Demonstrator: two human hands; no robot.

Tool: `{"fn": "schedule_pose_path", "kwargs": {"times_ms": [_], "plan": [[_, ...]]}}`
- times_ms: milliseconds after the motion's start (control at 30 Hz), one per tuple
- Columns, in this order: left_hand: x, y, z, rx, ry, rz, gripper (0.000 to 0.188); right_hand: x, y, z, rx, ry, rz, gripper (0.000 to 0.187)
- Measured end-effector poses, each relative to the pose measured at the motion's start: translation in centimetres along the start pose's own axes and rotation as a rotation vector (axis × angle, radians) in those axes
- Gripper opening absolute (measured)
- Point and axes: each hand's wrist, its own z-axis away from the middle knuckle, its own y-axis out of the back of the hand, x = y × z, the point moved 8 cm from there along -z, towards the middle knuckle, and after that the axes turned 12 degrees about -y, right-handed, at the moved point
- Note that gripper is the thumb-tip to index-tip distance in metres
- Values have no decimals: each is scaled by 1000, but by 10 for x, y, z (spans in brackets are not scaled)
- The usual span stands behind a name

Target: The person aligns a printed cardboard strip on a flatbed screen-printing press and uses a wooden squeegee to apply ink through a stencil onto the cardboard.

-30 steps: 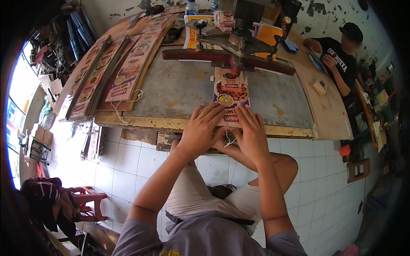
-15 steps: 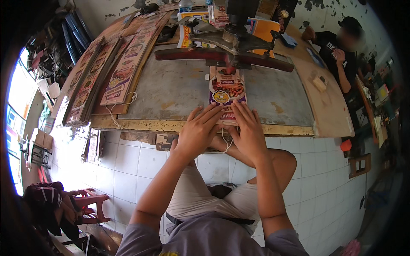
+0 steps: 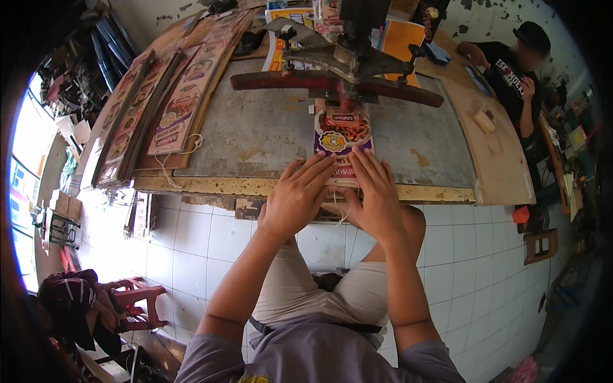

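A printed cardboard strip, pink and purple with food pictures, lies lengthwise on the grey metal table plate. Its far end passes beneath a press head with a dark red crossbar. My left hand rests with fingers stretched over the strip's near left side. On the near right side lies my right hand, fingers straight and slightly apart. Both thumbs point inward by the front edge, almost touching. A white string hangs from the strip's near end, below my hands.
Stacks of similar printed strips with strings lie at the left. A wooden block sits on the right board, where a person in black stands. Behind the press are colourful papers. A red stool is at lower left.
The strip and my fingertips have shifted slightly away from me, toward the press. My right knee has moved inward. The person at the right has shifted their head and arm.
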Motion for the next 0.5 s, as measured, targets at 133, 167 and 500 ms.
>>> {"fn": "schedule_pose_path", "kwargs": {"times_ms": [133,167,500], "plan": [[1,0,-3,1,2,-2,46,2,-1,1,3,-5,11,75],[1,1,-3,0,2,-1,46,2,-1,0,3,-4,14,76],[1,1,-1,4,35,32,50,3,-1,2,-5,3,3,77]]}}
